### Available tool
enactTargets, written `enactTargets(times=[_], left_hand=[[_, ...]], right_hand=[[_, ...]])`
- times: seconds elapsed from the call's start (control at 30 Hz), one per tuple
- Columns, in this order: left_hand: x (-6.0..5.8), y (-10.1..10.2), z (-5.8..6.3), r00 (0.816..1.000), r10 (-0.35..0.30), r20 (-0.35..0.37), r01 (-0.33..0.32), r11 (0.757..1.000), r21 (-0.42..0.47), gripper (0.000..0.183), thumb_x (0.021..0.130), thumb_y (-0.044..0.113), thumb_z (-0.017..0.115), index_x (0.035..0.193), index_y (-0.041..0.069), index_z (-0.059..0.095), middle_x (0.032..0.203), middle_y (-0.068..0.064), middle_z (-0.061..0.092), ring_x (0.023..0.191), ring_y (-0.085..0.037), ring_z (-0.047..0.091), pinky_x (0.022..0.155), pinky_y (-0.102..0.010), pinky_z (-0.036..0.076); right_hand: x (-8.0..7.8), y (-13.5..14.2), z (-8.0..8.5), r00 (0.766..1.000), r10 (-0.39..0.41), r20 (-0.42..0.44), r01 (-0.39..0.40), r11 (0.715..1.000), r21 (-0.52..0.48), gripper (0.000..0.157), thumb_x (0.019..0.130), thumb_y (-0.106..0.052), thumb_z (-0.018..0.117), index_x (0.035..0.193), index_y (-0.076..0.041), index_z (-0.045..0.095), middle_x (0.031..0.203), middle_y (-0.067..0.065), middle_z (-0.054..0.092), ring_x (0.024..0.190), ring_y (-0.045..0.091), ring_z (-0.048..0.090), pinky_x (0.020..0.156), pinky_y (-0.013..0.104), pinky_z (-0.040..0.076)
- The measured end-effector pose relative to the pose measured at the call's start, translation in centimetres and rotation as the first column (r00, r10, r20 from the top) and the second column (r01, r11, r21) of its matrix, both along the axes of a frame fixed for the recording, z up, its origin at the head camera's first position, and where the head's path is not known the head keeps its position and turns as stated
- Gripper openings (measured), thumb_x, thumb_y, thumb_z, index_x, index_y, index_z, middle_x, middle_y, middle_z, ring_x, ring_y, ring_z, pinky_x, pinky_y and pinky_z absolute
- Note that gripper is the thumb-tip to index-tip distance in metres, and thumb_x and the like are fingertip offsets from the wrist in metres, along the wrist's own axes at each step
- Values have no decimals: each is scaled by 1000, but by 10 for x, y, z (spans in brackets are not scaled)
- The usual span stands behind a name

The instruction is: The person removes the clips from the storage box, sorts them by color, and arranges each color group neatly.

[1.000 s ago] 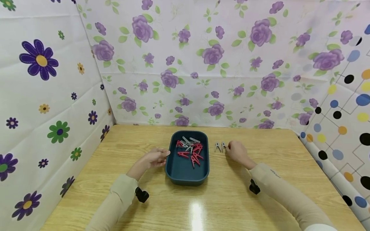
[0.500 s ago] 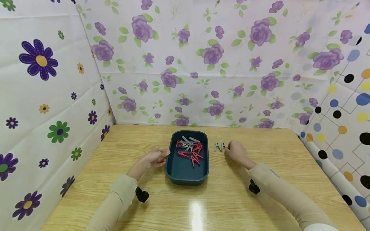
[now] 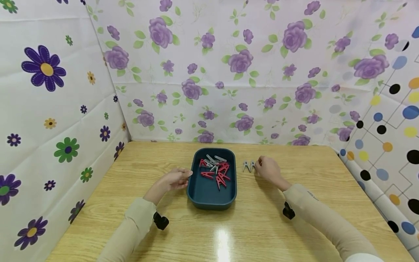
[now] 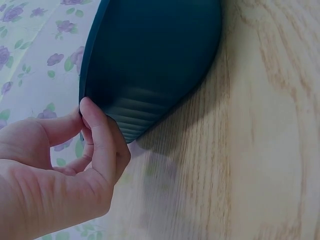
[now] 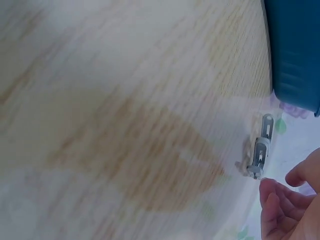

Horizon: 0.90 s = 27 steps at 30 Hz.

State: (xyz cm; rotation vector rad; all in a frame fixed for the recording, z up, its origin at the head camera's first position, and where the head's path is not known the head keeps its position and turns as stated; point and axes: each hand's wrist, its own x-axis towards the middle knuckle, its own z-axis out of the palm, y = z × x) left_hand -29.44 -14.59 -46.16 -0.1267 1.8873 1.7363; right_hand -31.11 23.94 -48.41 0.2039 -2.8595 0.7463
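Note:
In the head view, a dark blue plastic bin [image 3: 212, 205] stands mid-table, with red clothespins [image 3: 220, 179] and grey clothespins [image 3: 209, 162] lying loose inside. My left hand [image 3: 175, 179] pinches the bin's left rim between thumb and fingers, as the left wrist view also shows on the bin wall [image 4: 160, 55]. Right of the bin, two grey clothespins [image 3: 249, 166] lie side by side on the table. Next to the nearer one [image 5: 258, 157] is my right hand [image 3: 269, 170]. Its thumb is parted from the bent fingers [image 5: 280, 200], whose tips are at the clothespin's end; nothing is between them.
A wooden table [image 3: 183, 236] carries everything. Patterned cloth hangs behind it [image 3: 219, 120] and on both sides. Each wrist wears a small black camera, one on the left [image 3: 160, 221] and one on the right [image 3: 288, 211].
The right-hand loose clothespin has shifted slightly left, closer to its neighbour. My right hand has since risen a little and changed its finger pose. My left hand and the bin stay put.

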Motion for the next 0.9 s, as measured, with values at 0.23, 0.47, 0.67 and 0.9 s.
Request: enactTargets(times=[0.23,0.47,0.67,0.9], left_hand=[[1,0,-1,1000,7,2,-7,1000,1,20,99,21,55,113,6,49,78,2,56,65,-7,53,61,-17,50],[2,2,-1,1000,15,0,-15,1000,4,21,99,20,56,113,6,48,78,1,57,64,-7,54,59,-17,50],[2,2,1,1000,29,5,-29,1000,-11,24,99,20,56,116,5,48,78,1,57,64,-7,54,59,-17,50],[1,2,0,1000,28,6,-28,1000,-11,28,99,20,56,120,4,47,78,1,57,64,-7,54,59,-17,50]], right_hand=[[-2,-7,2,996,21,-83,-20,1000,9,22,97,-14,50,89,-1,67,63,5,62,44,12,46,42,25,35],[-1,-14,8,995,45,-90,-46,999,-8,22,97,-13,51,91,0,67,62,5,62,44,11,46,42,25,35],[-1,-17,14,995,61,-77,-63,998,-29,24,99,-15,48,95,-1,67,66,5,63,44,11,46,44,26,37],[-5,-22,16,991,71,-111,-72,997,-9,22,98,-14,50,92,-2,68,67,6,64,46,11,47,46,25,37]])
